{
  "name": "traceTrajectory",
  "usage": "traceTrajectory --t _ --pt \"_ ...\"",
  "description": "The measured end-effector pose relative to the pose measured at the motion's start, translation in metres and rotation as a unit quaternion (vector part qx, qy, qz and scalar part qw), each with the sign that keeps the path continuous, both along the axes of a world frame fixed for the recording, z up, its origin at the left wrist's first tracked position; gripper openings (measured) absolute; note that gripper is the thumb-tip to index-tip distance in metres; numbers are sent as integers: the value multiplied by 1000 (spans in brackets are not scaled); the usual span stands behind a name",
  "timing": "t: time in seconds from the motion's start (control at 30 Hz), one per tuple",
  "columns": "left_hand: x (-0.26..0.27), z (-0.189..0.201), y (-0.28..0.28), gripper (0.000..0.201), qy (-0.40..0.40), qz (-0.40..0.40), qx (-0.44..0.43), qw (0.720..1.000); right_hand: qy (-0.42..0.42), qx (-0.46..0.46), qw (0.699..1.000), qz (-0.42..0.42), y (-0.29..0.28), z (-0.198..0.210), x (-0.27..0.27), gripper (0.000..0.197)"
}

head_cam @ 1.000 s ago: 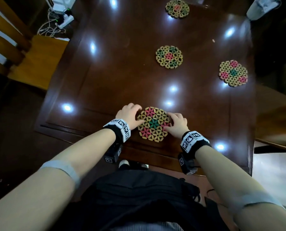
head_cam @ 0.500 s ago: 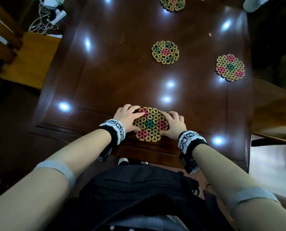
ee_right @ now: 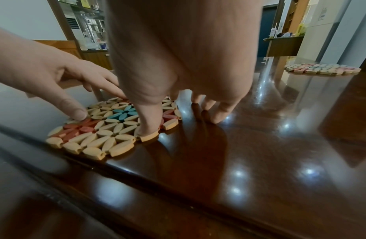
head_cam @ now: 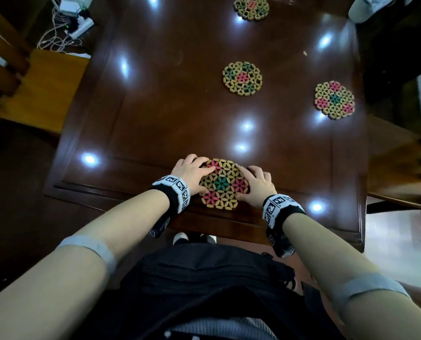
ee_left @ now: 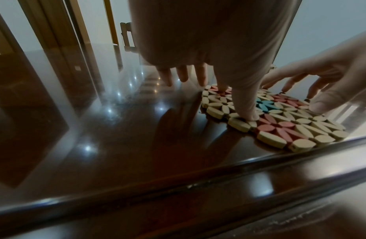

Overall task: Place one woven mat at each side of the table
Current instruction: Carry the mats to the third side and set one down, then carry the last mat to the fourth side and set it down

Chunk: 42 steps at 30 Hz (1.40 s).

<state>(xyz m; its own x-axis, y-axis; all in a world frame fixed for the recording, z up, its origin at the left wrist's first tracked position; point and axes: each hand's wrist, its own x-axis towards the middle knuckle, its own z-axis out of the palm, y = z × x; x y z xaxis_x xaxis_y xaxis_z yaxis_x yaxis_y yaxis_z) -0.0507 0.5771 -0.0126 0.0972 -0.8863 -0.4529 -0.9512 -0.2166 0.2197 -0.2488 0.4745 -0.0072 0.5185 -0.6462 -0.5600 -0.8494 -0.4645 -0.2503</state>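
Four round woven mats of beige, pink and green petals lie on the dark glossy table. The near mat sits flat by the front edge. My left hand rests on its left rim, thumb pressing down and fingers spread on mat and table. My right hand presses its right rim the same way. One mat lies at the table's centre, another by the right edge, and a fourth at the far edge.
A wooden chair stands off the table's left side, with a power strip and cables on the floor behind it. Another chair stands at the right. A raised lip runs along the table's front edge.
Both hands have stayed on the near mat's two sides. My left fingers now lie a little further over the mat. The head view has shifted slightly.
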Motion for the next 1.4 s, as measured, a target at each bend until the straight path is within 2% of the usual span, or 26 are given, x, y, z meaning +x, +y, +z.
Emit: traceTrajectory --t 0.37,0.57,0.77,0.9,1.13,1.33,1.4 --pt "0 -2 -2 74 21 3 -3 1000 5 5 1000 -6 3 4 2 90" --pt "18 8 -17 43 77 86 -79 990 -64 65 992 -91 -18 12 5 98" --pt "56 20 -71 36 95 168 -88 977 -97 54 983 -145 -81 19 22 80" --pt "69 21 -116 36 117 210 -89 967 -96 36 986 -130 -131 18 51 74" --pt "87 5 -171 29 184 297 -74 934 -83 -20 996 -38 -207 5 118 71" --pt "91 -1 -199 37 206 363 -90 904 -67 -30 997 5 -233 -5 149 67" --pt "90 0 -205 46 172 387 -117 898 -63 -19 998 2 -231 -9 146 63"
